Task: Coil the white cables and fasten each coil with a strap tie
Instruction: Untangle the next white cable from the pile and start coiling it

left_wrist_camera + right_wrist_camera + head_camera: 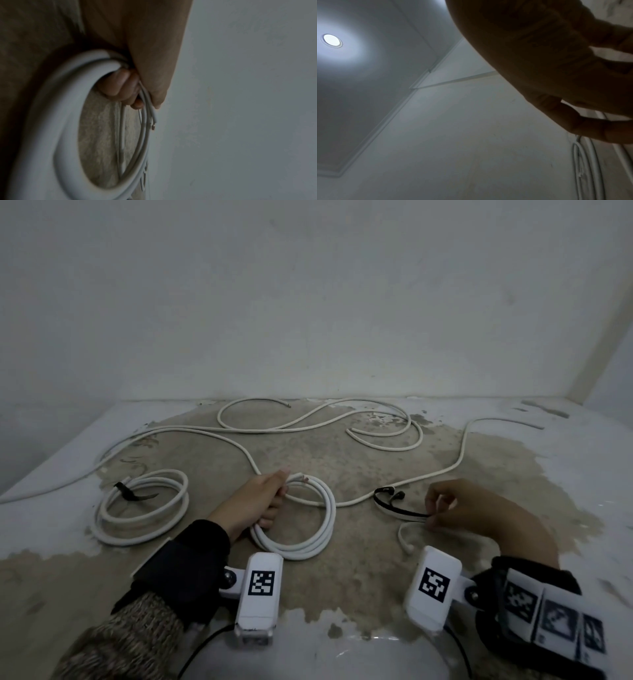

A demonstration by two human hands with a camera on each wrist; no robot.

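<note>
My left hand grips a coil of white cable that rests on the stained floor at centre, its cut end poking out past the fingers. In the left wrist view the fingers are curled round the coil. My right hand pinches one end of a black strap tie lying on the floor to the right of the coil. In the right wrist view that hand is a dark shape and the strap is hidden. A second white coil lies at left, bound by a black strap.
Loose white cable winds in loops across the back of the floor, and another run snakes from the centre toward the right wall. A thin white strap-like piece lies under my right hand. Walls close the back and right.
</note>
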